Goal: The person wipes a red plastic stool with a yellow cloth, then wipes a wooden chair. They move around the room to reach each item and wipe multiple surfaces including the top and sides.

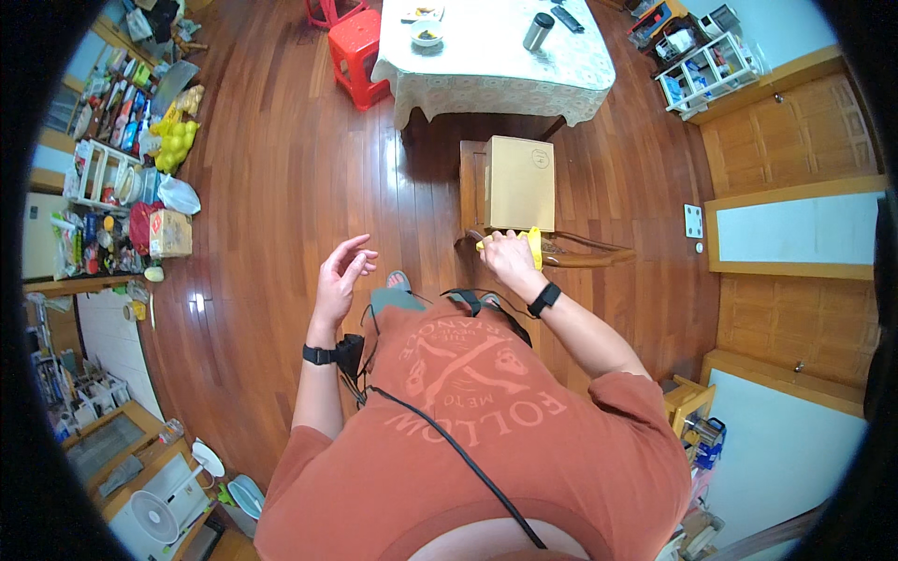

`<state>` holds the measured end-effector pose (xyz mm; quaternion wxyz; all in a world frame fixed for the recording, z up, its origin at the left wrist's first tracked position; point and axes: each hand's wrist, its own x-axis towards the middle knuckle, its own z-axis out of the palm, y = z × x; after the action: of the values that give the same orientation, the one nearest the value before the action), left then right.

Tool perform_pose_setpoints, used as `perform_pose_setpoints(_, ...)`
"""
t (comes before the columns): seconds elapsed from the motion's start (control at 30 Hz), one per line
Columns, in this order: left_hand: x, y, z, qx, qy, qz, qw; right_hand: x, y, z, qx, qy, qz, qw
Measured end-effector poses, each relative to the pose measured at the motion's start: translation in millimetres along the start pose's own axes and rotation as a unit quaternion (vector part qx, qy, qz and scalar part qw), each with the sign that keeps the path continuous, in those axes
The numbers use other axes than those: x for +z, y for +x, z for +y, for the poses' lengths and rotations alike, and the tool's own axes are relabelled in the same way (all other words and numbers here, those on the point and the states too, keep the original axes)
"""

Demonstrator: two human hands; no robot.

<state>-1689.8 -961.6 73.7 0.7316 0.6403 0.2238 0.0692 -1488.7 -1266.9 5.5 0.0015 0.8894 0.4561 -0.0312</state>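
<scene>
My right hand [510, 256], with a black band on its wrist, is closed around a bright yellow item [536, 245]. Parts of that item stick out on both sides of the fingers; the grip hides its kind. Just beyond this hand a closed brown cardboard box [520, 182] rests on a wooden chair [473, 187]. To the left, my left hand [343, 276] hangs in the air over the floor, holding nothing, its fingers loosely bent and apart.
Beyond the chair stands a table with a patterned cloth [477, 75], bearing a steel tumbler [538, 32] and a bowl [426, 35]. Red plastic stools [356, 61] stand beside it. Cluttered shelves [112, 178] line the left; wooden doors [790, 122] are on the right.
</scene>
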Motion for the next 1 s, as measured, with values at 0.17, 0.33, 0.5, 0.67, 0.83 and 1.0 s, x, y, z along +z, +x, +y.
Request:
perform_pose_setpoints(0.17, -42.6, 8.2, -10.1, -0.016, -0.008, -0.001, 1.0, 39.1, 33.2, -36.7, -0.023, -0.222, -0.233, 0.946)
perform_pose_setpoints(0.33, -89.1, 18.1, -17.4, -0.016, -0.032, 0.018, 0.999, 116.0, 67.4, -56.1, 0.075, -0.194, -0.343, 0.916)
perform_pose_setpoints(0.5, -136.0, 9.7, -32.1, -0.078, -0.011, 0.059, 0.995, 216.1, 100.6, -46.8, 0.149, -0.19, -0.364, 0.9)
perform_pose_setpoints(0.67, -174.7, -28.4, -74.2, -0.194, 0.035, 0.118, 0.973, 341.5, 131.5, -29.9, 0.195, -0.184, -0.394, 0.879)
perform_pose_setpoints(0.83, -194.0, -68.9, -124.8, -0.321, 0.046, 0.169, 0.931, 445.5, 176.6, -10.5, 0.18, -0.161, -0.413, 0.878)
perform_pose_setpoints(1.0, -188.7, -61.9, -158.1, -0.355, 0.056, 0.145, 0.922, 472.0, 197.1, -6.1, 0.248, -0.167, -0.44, 0.847)
